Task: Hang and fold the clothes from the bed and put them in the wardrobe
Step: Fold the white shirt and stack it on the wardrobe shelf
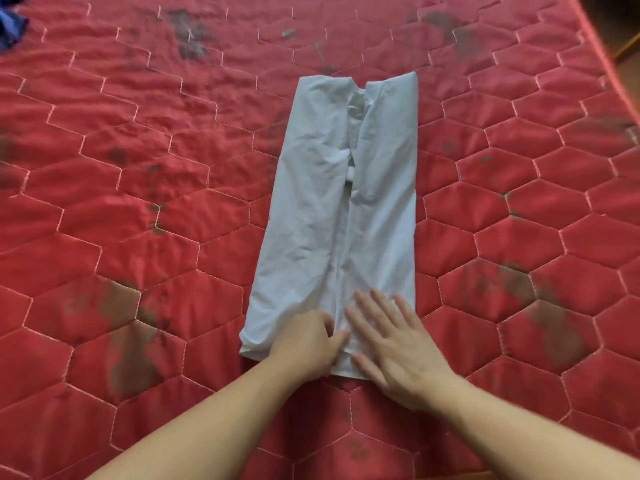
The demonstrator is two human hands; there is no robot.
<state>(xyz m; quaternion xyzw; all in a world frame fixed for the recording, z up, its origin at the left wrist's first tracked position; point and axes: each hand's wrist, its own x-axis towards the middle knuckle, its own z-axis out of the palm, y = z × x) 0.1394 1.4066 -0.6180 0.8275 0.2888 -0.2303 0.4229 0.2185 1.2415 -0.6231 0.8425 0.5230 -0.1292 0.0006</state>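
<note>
A white shirt [332,209] lies on the red quilted bed [138,209], folded lengthwise into a long narrow strip with both sides turned in to the middle. My left hand [308,344] sits at the strip's near end with its fingers curled, pinching the cloth by the centre seam. My right hand [394,344] lies flat on the near right part of the shirt, fingers straight and spread, pressing the cloth down.
A blue garment [10,26] shows at the far left corner of the bed. The bed's right edge [602,53] curves down the top right, with wooden floor beyond it. Dark stains mark the quilt in several places.
</note>
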